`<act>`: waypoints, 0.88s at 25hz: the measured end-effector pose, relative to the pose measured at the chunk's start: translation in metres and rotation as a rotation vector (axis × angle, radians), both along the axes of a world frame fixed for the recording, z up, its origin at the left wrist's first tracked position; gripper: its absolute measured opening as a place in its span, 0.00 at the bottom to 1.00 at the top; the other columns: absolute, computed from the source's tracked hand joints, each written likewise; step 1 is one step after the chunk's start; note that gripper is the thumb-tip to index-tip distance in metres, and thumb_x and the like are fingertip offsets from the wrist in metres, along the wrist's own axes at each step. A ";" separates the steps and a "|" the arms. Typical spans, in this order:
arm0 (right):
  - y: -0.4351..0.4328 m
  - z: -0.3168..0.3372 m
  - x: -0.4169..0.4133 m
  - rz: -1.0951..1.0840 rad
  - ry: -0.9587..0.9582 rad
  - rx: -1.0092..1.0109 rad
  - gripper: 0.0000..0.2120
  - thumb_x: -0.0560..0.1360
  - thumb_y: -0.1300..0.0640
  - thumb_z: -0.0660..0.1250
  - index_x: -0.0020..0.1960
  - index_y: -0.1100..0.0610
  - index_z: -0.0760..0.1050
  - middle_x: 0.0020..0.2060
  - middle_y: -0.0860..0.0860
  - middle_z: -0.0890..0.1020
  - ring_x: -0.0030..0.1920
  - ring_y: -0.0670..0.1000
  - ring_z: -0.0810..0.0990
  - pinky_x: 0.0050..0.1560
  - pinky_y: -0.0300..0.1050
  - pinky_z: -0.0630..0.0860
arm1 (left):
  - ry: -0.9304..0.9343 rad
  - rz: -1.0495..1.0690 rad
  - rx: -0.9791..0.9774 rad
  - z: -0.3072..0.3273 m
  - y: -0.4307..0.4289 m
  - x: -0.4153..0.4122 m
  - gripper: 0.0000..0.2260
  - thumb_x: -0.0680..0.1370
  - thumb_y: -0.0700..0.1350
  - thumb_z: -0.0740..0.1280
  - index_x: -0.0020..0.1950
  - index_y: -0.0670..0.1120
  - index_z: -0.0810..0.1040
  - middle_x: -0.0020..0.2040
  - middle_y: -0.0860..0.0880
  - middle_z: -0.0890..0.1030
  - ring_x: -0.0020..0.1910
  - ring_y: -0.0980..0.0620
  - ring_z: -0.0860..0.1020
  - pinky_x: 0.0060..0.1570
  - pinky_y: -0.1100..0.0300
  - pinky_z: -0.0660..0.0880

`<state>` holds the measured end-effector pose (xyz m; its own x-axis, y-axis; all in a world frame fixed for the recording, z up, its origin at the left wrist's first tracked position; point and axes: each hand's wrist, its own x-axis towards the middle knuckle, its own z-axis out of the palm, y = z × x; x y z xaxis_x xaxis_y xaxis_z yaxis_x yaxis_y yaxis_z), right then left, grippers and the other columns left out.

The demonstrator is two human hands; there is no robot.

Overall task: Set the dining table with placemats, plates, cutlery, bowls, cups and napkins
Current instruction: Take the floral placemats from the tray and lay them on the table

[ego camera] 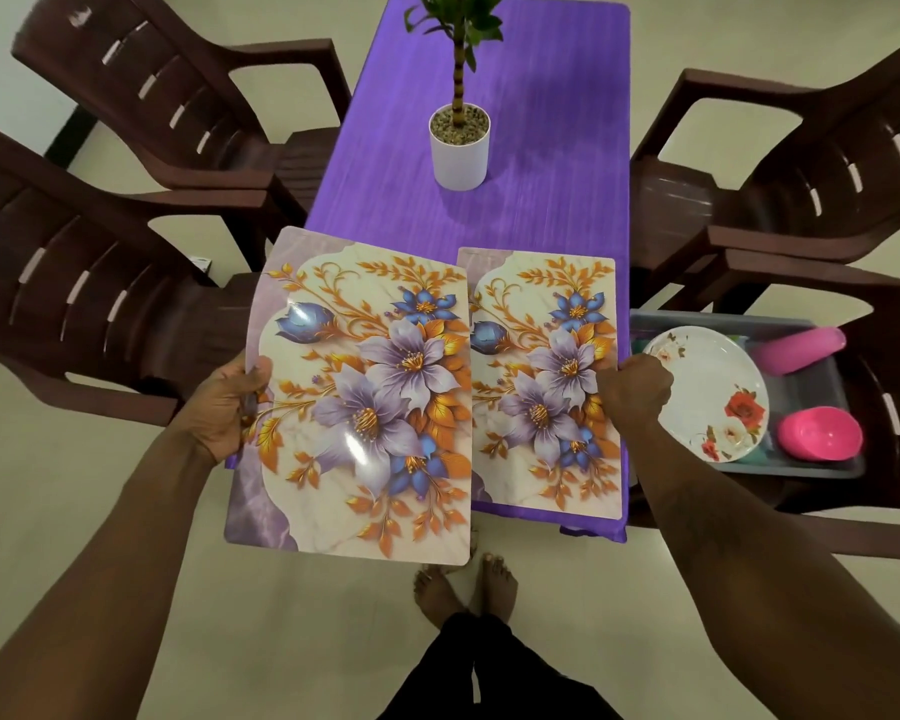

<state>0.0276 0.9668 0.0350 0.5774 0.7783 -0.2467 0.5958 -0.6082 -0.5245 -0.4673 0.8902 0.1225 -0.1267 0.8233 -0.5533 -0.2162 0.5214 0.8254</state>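
- Left mat [365, 397] and right mat [541, 387], both with the same flower print, are side by side at the near end of the table [541, 122].
- Two brown chairs stand left of the table, one near [74, 283] and one far [178, 96].
- Left hand [224, 407] grips the left edge of the left mat, thumb on top and fingers underneath.
- Left mat is tilted and overhangs the table's near left corner. Its right edge covers the left edge of the right mat.
- Bare feet [463, 589] stand on the floor just near the table's near edge.
- Plant pot [460, 148], white with pebbles on top, stands upright mid-table, well apart from both mats.
- Right mat lies over the near right part of the table, its right edge along the table's right side.
- Right hand [632, 392] is curled into a fist on the right edge of the right mat, gripping it, knuckles up.
- The hands are well apart, one at each outer mat edge.
- Grey tub [811, 470] sits on the near right chair [894, 407], just beside the table.
- In the tub a flowered plate [707, 392] leans at the left, a pink cup [798, 348] lies on its side at the far end, and a pink bowl [819, 433] sits at the near right.
- Another brown chair [827, 174] stands far right.
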 end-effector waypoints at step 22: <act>-0.004 -0.001 -0.255 0.037 0.557 0.214 0.19 0.69 0.45 0.81 0.44 0.61 0.82 0.34 0.54 0.82 0.36 0.45 0.77 0.39 0.45 0.74 | -0.020 -0.122 -0.057 -0.023 0.037 -0.069 0.14 0.85 0.40 0.63 0.69 0.39 0.75 0.46 0.46 0.86 0.31 0.56 0.83 0.26 0.66 0.76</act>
<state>-0.2273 0.9630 0.0344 0.3776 0.8612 -0.3402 0.2145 -0.4388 -0.8726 -0.5365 0.9274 0.0991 -0.0154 0.7990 -0.6011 -0.1646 0.5909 0.7897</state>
